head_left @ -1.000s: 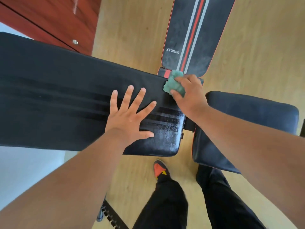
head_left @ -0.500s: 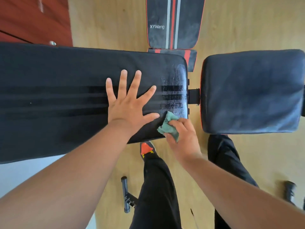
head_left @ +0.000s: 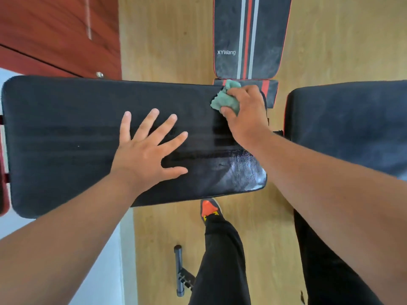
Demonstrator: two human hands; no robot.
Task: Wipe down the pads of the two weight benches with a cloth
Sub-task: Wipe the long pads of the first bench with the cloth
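Cloth (head_left: pixel 225 98) bunched in our right hand (head_left: pixel 246 115) at back pad (head_left: pixel 66 133) far corner; our left hand (head_left: pixel 145 155) spread flat mid-pad.

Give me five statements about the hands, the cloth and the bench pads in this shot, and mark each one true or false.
1. The right hand grips a green cloth. True.
2. The left hand lies flat, fingers spread, on the long black pad. True.
3. The cloth is on the striped pad with the XYWang logo. False: it is at the far right corner of the long black pad.
4. The left hand holds a second cloth. False: it holds nothing.
5. The near right corner of the long pad shows a glossy sheen. True.
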